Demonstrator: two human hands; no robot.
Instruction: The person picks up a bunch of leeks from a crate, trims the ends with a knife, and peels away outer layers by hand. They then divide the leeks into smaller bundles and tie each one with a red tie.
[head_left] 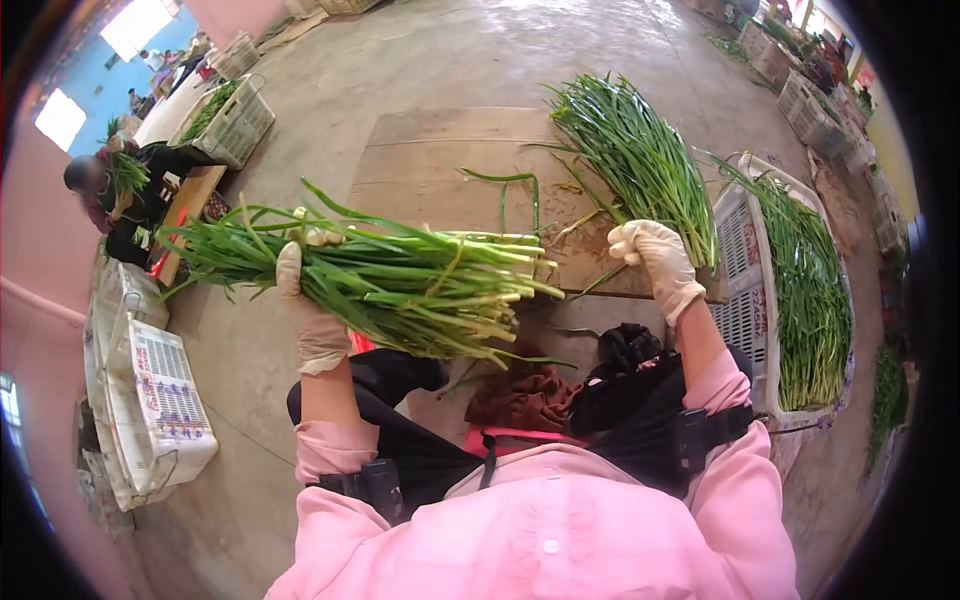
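My left hand (310,290), in a pale glove, is wrapped round a thick bunch of garlic chives (410,285). The bunch lies sideways above my lap, its leafy tips to the left and its pale cut ends to the right. A thin yellowish strand crosses the stems near those ends. To the right, my gloved right hand (655,262) is closed with curled fingers, apart from the bunch. Whatever is in its fingers, if anything, is hidden. Just beyond it, a pile of loose chives (640,150) rests on a wooden board (430,150).
A white crate (745,260) full of chives stands at my right. Empty-looking white crates (165,400) are stacked at my left. Stray leaves (535,195) lie on the board. Another person (125,190) sits at the far left, holding greens near a small bench (195,215).
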